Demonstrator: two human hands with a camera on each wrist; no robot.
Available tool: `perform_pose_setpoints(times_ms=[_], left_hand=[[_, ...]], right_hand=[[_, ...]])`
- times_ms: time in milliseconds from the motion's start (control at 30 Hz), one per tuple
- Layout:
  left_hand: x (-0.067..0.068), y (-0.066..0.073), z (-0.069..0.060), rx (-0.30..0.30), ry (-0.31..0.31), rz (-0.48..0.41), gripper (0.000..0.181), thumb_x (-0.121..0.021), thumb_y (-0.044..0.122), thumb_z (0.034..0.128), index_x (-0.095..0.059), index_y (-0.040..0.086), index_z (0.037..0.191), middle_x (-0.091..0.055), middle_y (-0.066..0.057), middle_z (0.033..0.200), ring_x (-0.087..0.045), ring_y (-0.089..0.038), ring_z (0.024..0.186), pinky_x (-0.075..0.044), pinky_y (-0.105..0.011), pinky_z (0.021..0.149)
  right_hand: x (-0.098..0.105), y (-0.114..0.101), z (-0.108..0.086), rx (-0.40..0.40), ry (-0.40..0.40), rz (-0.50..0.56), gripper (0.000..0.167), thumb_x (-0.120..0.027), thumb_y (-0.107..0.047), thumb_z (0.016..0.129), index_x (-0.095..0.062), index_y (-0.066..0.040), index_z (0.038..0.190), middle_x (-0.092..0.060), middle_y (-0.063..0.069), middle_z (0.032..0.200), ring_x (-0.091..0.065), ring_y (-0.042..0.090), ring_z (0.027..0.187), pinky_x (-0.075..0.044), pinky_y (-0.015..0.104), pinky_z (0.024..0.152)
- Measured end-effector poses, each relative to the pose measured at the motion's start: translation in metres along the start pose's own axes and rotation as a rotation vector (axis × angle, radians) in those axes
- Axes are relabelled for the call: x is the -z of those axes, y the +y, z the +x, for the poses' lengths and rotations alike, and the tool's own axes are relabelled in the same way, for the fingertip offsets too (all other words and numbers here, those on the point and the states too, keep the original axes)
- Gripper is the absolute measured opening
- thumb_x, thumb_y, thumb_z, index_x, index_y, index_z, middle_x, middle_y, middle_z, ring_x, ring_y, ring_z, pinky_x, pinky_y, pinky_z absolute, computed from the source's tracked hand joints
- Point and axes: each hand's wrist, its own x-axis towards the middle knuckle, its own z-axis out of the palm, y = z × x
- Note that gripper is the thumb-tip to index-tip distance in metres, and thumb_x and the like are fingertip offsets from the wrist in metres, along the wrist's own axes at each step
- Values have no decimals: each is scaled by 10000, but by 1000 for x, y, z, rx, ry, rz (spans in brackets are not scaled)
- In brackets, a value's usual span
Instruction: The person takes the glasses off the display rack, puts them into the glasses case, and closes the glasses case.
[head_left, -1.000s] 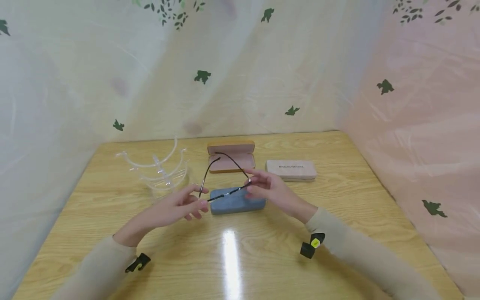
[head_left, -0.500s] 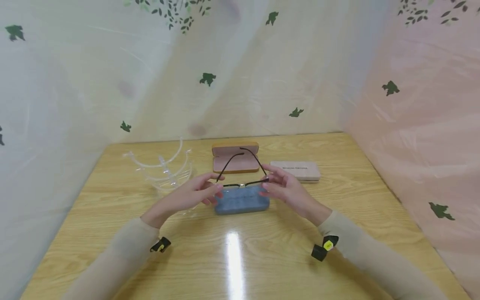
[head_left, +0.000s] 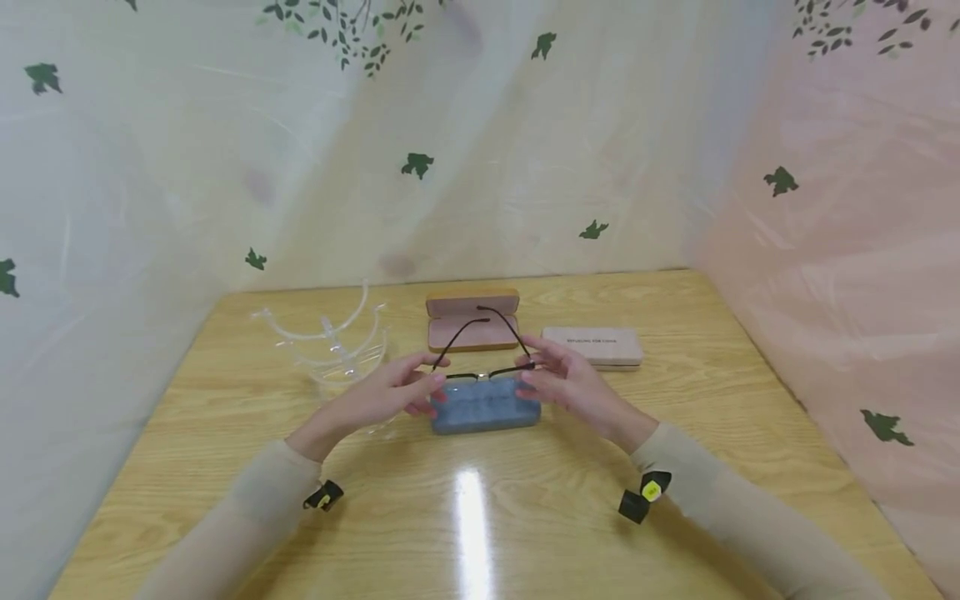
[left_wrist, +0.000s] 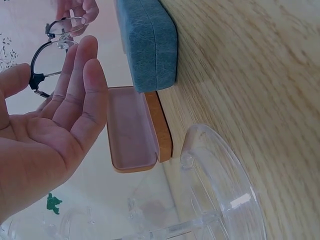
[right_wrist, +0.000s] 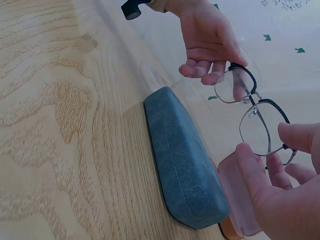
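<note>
A pair of eyeglasses (head_left: pixel 510 370) with dark upper rims and clear lenses is held up between both hands, its arms unfolded and pointing away. My left hand (head_left: pixel 386 393) pinches the left end of the frame near the hinge; in the left wrist view its other fingers extend below the lens. At the opposite end, my right hand (head_left: pixel 577 385) grips the frame between thumb and fingers, as the right wrist view shows. Under the glasses a closed blue glasses case (head_left: pixel 487 414) lies on the table, apart from them.
Behind the blue case, an orange glasses case (head_left: pixel 459 305) stands open with a pink lining. A pale pink case (head_left: pixel 600 343) with printed lettering lies closed to its right. On the left stands a clear plastic display rack (head_left: pixel 330 333). A patterned curtain (head_left: pixel 480 167) encloses the table (head_left: pixel 375 533).
Both hands have shifted slightly right in view with the glasses, whose tilted front has become nearly level. Over the last half second little has moved. The cases stay put.
</note>
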Motion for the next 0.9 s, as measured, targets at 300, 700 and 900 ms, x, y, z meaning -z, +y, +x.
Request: perform_pose_setpoints(times_ms=[300,700,900], left_hand=[[-2,-5,3,13,3,-6,532,-469,400,1089,-377,136,1541,-678,-194,1188,-721,-310,981,-561,-505,900],[-3,-5,1,49,44,-74,652,-385,475,1096,-201,138,1622,-625,-217,1291,-718,-340,981,-546,-512,930],[-5,-6,2,58,79,-120,673,-383,528,1080,-165,219,1636,-609,-203,1350,-717,-322,996,-515,-563,959]], right_hand=[[3,2,-1,-19,-20,-22,743,-647,-29,989,-230,-34,1604,-269,280,1585,-489,456,1310,-514,426,991],[-4,0,4,-9,-23,-9,717,-623,-19,1001,-248,-75,1609,-272,203,1616,-531,412,1292,-519,437,985],[-6,-2,4,-25,-21,-21,707,-621,-27,1005,-244,-43,1603,-280,185,1622,-534,403,1292,-518,412,986]])
